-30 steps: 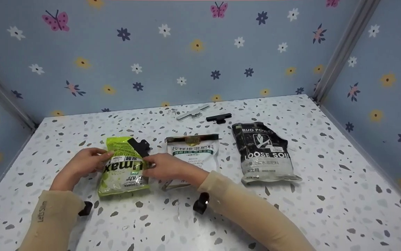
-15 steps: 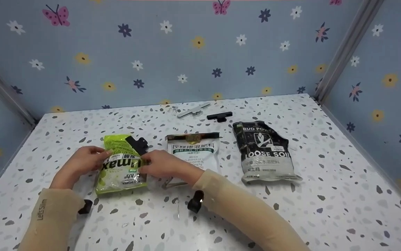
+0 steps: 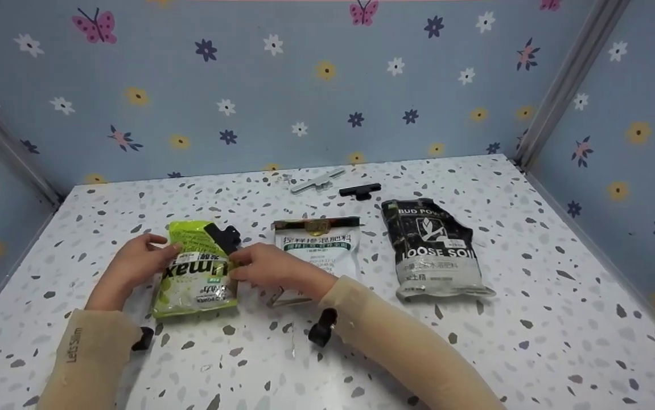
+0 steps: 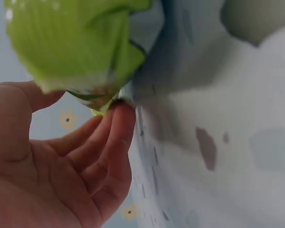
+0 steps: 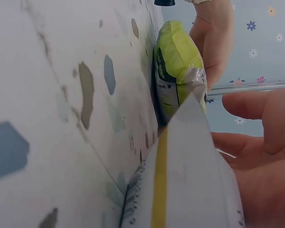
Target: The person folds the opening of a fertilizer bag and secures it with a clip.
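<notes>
In the head view, a lime-green and white plastic bag lies flat on the left side of the table. A black sealing clip slants across its upper right corner. My left hand holds the bag's left edge, its thumb on top and fingers at the lower side, as the left wrist view shows too. At the right edge my right hand touches the bag with its fingertips. Thumb and fingers stand apart in the right wrist view; some fingertips are hidden there. That forearm crosses over a white fertilizer bag.
A black and grey "Loose Soil" bag lies to the right. Behind the white bag are a pale clear clip and another black clip. Blue flowered walls border the speckled table.
The green bag has shifted slightly left along with both hands. The right fingers have drawn back a little onto the bag's right edge. The clip stays on its corner.
</notes>
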Tool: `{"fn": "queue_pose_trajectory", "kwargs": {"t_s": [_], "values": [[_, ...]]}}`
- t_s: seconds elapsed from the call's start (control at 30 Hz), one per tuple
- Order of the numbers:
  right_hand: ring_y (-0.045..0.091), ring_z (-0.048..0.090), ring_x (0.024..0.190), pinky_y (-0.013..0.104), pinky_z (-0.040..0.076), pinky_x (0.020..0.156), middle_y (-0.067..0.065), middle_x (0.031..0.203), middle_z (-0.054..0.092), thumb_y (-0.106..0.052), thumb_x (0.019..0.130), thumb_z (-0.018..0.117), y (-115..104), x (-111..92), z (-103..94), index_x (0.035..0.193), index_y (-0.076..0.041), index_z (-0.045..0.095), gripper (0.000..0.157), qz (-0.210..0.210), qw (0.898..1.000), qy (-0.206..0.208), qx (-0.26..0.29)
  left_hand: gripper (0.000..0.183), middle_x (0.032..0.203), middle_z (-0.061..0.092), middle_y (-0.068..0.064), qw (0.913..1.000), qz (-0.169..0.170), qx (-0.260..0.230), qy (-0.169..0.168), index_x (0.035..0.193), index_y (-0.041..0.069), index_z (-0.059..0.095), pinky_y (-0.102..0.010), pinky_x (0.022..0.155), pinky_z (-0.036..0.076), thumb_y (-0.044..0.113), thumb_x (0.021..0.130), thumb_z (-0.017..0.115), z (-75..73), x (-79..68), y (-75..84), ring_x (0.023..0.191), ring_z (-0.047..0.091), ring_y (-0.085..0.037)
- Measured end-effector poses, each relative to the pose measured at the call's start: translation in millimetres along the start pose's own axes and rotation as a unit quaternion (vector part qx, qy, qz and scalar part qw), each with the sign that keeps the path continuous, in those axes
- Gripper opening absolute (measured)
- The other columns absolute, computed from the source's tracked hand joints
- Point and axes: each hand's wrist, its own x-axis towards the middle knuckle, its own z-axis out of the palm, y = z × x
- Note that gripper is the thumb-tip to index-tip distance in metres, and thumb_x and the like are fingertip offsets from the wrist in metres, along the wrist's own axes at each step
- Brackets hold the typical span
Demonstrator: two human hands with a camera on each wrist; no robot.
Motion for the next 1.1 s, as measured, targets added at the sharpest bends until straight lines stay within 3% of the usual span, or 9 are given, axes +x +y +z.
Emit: {"fn": "queue_pose_trajectory", "kwargs": {"t_s": [0.13, 0.3, 0.43, 0.53, 0.77, 0.97, 1.1], "values": [[0.018, 0.067, 0.096, 0.032, 0.055, 0.080, 0.001, 0.111, 0.070, -0.022, 0.100, 0.061, 3, -6, -10.8, 0.130, -0.012, 0.065, 0.032, -0.001, 0.999, 0.013, 0.035, 0.080, 0.141, 0.042, -0.034, 0.9960, 0.023, 0.053, 0.069, 0.145, -0.008, 0.035, -0.059, 0.095, 0.042, 0.057, 0.100, 0.046, 4.8, -5.0, 11.8, 0.120, 0.048, -0.048], [0.020, 0.067, 0.098, 0.033, 0.054, 0.083, 0.007, 0.111, 0.070, -0.022, 0.100, 0.060, 7, -15, -29.7, 0.126, -0.009, 0.065, 0.029, -0.017, 0.998, 0.025, 0.046, 0.058, 0.130, 0.053, -0.028, 0.9815, 0.067, 0.077, 0.162, 0.131, -0.004, 0.052, -0.057, 0.086, 0.044, 0.046, 0.102, 0.050, 16.1, -10.6, 31.9, 0.109, 0.054, -0.043], [0.014, 0.066, 0.097, 0.030, 0.053, 0.083, 0.008, 0.112, 0.070, -0.022, 0.101, 0.060, 13, -25, -47.6, 0.123, -0.011, 0.067, 0.026, -0.020, 0.997, 0.039, 0.056, 0.045, 0.117, 0.060, -0.022, 0.9727, 0.106, 0.076, 0.192, 0.120, 0.002, 0.060, -0.051, 0.077, 0.046, 0.042, 0.102, 0.053, 28.2, -14.3, 51.7, 0.097, 0.058, -0.036], [0.015, 0.066, 0.097, 0.033, 0.053, 0.084, 0.006, 0.109, 0.071, -0.021, 0.101, 0.059, 20, -34, -62.3, 0.120, -0.014, 0.068, 0.022, -0.016, 0.995, 0.052, 0.081, 0.041, 0.111, 0.063, -0.017, 0.9722, 0.133, 0.072, 0.179, 0.115, 0.006, 0.063, -0.048, 0.077, 0.046, 0.044, 0.101, 0.054, 37.9, -17.0, 66.9, 0.093, 0.059, -0.032], [0.024, 0.065, 0.101, 0.043, 0.051, 0.089, 0.006, 0.106, 0.070, -0.019, 0.103, 0.056, 39, -57, -95.8, 0.122, -0.007, 0.065, 0.024, -0.017, 0.990, 0.088, 0.112, 0.030, 0.102, 0.066, -0.010, 0.9746, 0.179, 0.062, 0.120, 0.109, 0.009, 0.066, -0.044, 0.079, 0.047, 0.037, 0.101, 0.059, 62.9, -13.8, 95.7, 0.090, 0.060, -0.026], [0.031, 0.064, 0.106, 0.051, 0.047, 0.095, 0.010, 0.111, 0.070, -0.020, 0.103, 0.056, 57, -80, -121.3, 0.126, -0.005, 0.063, 0.028, 0.001, 0.987, 0.117, 0.107, 0.029, 0.106, 0.066, -0.007, 0.9756, 0.198, 0.045, 0.084, 0.109, 0.011, 0.065, -0.045, 0.081, 0.049, 0.038, 0.101, 0.059, 83.1, -5.4, 113.2, 0.095, 0.062, -0.025], [0.034, 0.063, 0.108, 0.054, 0.044, 0.097, 0.014, 0.113, 0.069, -0.019, 0.103, 0.056, 68, -93, -138.4, 0.125, -0.006, 0.063, 0.026, 0.016, 0.984, 0.140, 0.105, 0.029, 0.112, 0.065, -0.007, 0.9744, 0.210, 0.021, 0.079, 0.112, 0.011, 0.065, -0.046, 0.087, 0.048, 0.037, 0.100, 0.060, 95.5, -1.4, 122.8, 0.103, 0.061, -0.027]]}}
